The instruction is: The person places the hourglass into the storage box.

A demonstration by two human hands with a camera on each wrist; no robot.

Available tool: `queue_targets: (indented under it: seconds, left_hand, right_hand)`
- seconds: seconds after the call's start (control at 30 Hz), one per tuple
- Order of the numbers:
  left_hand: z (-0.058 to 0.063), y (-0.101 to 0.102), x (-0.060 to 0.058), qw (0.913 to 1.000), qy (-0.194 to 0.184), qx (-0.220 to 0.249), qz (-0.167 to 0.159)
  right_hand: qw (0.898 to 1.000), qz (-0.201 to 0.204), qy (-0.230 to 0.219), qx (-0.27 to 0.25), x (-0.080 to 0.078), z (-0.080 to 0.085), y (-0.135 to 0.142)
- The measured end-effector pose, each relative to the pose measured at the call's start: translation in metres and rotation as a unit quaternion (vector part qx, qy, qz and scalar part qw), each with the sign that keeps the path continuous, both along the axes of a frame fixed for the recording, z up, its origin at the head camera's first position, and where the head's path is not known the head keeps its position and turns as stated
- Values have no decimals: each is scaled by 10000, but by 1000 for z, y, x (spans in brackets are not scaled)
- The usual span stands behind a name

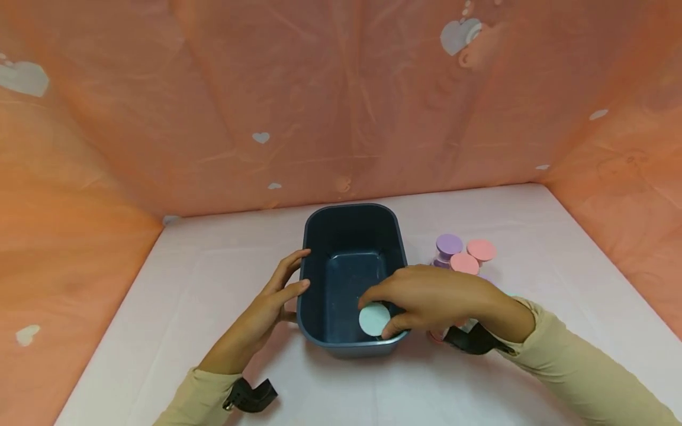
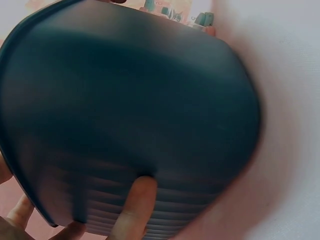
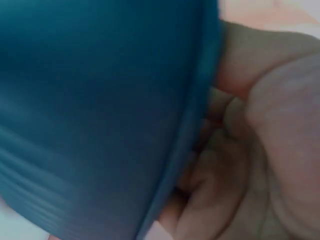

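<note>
A deep dark-blue plastic bin (image 1: 330,266) with rounded corners stands upright on the table. My left hand (image 1: 261,322) is at its left side, thumb and index fingertips touching the rim. In the left wrist view, a finger (image 2: 137,205) presses the bin's ribbed outer wall. My right hand (image 1: 426,296) reaches over the right rim. Between its thumb and fingers it pinches a small object with a flat, round mint-green cap (image 1: 374,319), inside the bin near the front. The body below that cap is hidden. In the right wrist view, the bin wall covers the fingertips.
Right of the bin, partly behind my right hand, stand several small clear-bodied objects with purple caps (image 1: 449,244) and pink caps (image 1: 481,249). A white cloth covers the table (image 1: 213,266). Orange sheets (image 1: 319,106) with pale hearts close off the back and sides.
</note>
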State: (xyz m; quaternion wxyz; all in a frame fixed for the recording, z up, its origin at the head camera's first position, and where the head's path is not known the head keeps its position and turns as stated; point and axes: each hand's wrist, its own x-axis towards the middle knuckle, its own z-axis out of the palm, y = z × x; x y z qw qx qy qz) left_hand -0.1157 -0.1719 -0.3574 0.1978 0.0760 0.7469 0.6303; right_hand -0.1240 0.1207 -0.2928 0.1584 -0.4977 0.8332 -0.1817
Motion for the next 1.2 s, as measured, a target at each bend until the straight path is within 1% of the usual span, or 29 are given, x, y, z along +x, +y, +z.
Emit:
queue_targets:
  seconds: [0.13,0.2,0.3,0.4,0.5,0.63,0.8,0.9,0.97,1.07,1.13,1.2]
  left_hand:
    - [0,-2,0,10000,44,-9,34]
    - [1,-3,-1,10000,48,5,32]
    - [0,-3,0,10000,35,53,28]
    - [-1,-2,1,9999,8,77,83]
    - [-1,0,3,9999,-50,97,111]
    - [-1,3,2,9997,-140,141,110]
    - [-1,5,1,9998,-170,120,76]
    - [-2,6,1,9998,-169,110,50]
    - [-2,7,1,9998,-163,102,68]
    - [-3,9,2,9999,-99,59,115]
    - [-4,10,2,9999,-34,24,157]
    - [-4,11,3,9998,17,-7,191]
  right_hand:
    - [9979,279,-223,548,-9,4,-10]
    - [9953,317,-409,818,-12,5,-15]
    - [9902,277,-544,1254,-15,6,-21]
    - [9857,260,-538,1577,-17,7,-24]
    - [9840,252,-431,1710,-17,8,-24]
    - [9853,272,-277,1664,-17,7,-18]
    - [9855,373,-268,1636,-16,6,-16]
    - [9847,279,-258,1699,-15,6,-17]
    - [9857,156,-288,1652,-14,6,-15]
    - [9909,95,-262,1320,-13,7,-8]
    - [9954,12,-212,934,-11,8,2]
    - [9986,-160,-170,475,-8,10,16]
